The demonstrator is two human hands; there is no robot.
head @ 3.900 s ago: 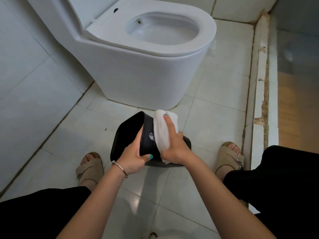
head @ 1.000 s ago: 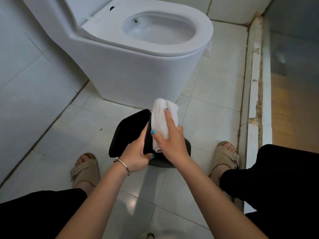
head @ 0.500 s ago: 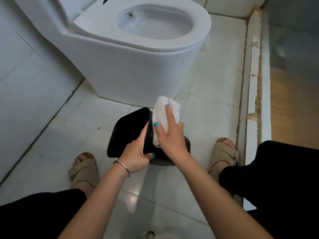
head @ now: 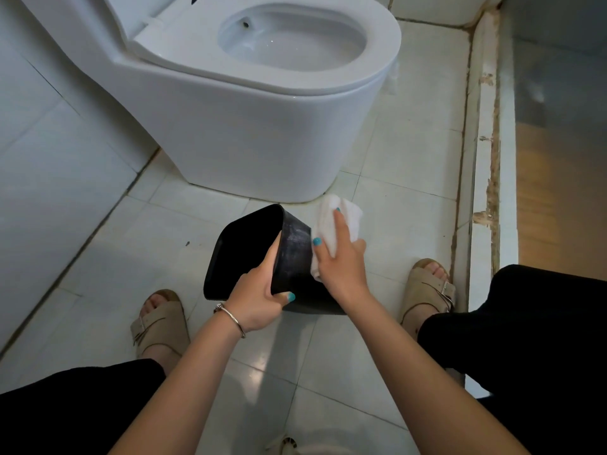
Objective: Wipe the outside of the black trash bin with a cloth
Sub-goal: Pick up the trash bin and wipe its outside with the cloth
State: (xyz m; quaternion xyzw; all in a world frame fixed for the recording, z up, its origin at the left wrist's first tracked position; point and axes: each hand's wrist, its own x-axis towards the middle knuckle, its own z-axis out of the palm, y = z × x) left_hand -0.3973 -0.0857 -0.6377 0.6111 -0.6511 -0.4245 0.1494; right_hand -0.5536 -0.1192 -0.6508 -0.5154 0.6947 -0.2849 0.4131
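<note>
The black trash bin [head: 292, 257] is held tilted on the tiled floor [head: 387, 343] before the toilet [head: 249, 126], its rim clamped by the left hand [head: 259, 300], while the white cloth [head: 331, 231] is pressed flat by the right hand [head: 341, 264], and the bin should be turned so every side is reached.

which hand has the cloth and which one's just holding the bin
The right hand presses the white cloth on the black bin's side; the left hand, wearing the bracelet, grips its rim.

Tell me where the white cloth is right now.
In the head view, the white cloth is under the right hand, pressed on the tilted black bin's outer side, just before the toilet.
</note>
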